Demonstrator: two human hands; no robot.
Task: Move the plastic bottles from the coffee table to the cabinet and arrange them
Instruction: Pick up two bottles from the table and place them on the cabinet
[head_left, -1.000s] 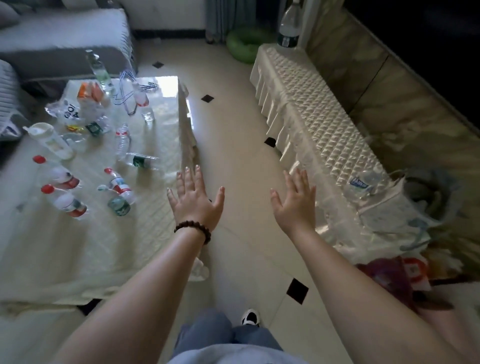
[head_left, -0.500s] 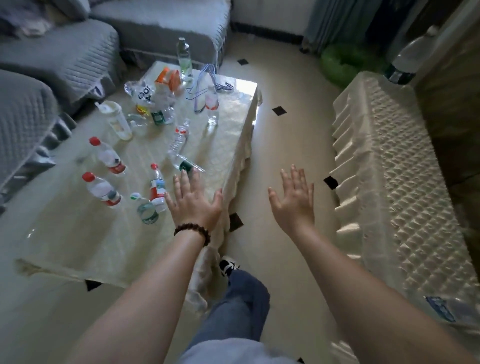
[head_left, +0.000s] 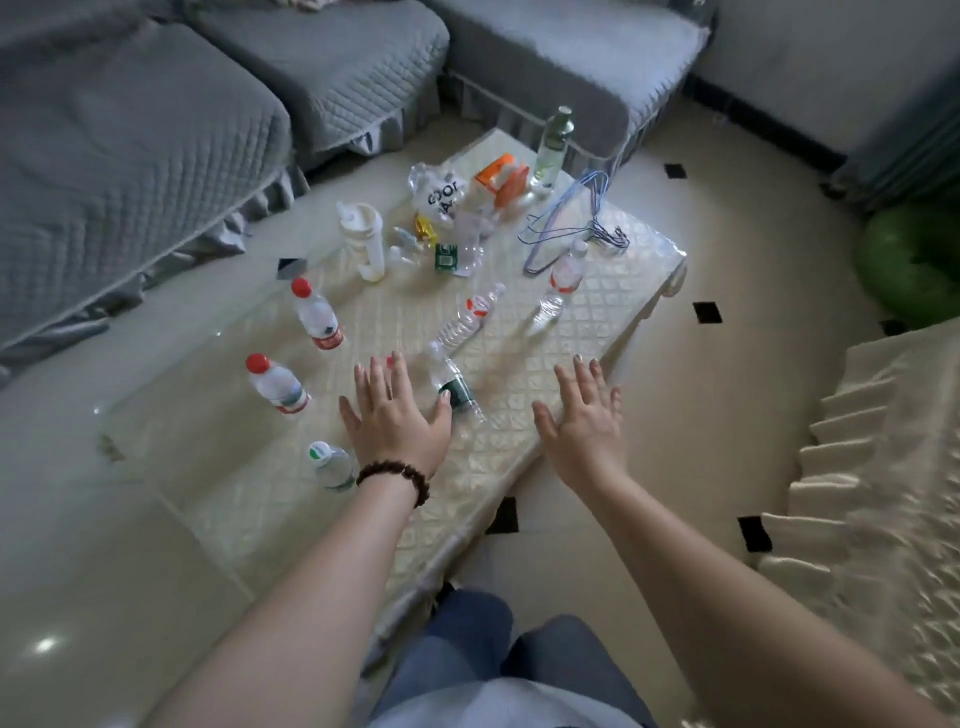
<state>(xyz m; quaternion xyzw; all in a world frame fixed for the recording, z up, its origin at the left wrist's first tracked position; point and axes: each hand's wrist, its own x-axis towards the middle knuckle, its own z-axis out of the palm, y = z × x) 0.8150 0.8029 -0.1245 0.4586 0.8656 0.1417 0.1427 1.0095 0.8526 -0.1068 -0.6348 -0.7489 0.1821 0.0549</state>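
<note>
Several plastic bottles stand or lie on the coffee table (head_left: 597, 322). Two red-capped bottles stand at the left, one (head_left: 317, 314) farther and one (head_left: 278, 385) nearer. A green-capped bottle (head_left: 330, 464) stands beside my left wrist. A green-labelled bottle (head_left: 454, 387) lies just past my left thumb. A clear ribbed bottle (head_left: 467, 318) lies farther on, and a small upright bottle (head_left: 563, 278) stands right of it. My left hand (head_left: 397, 413) hovers over the table with its fingers spread, empty. My right hand (head_left: 584, 415) is spread over the table's right edge, empty.
A white tumbler (head_left: 366, 241), plastic bags (head_left: 447, 195), an orange pack (head_left: 501, 176), wire hangers (head_left: 566, 226) and a tall bottle (head_left: 553, 148) crowd the table's far end. Grey sofas (head_left: 156, 130) surround it. The cloth-covered cabinet (head_left: 883, 493) is at the right. My legs (head_left: 514, 654) are below.
The view has swung left from the cabinet to the coffee table. Both spread hands have come over the table, the left one close to the lying green-labelled bottle.
</note>
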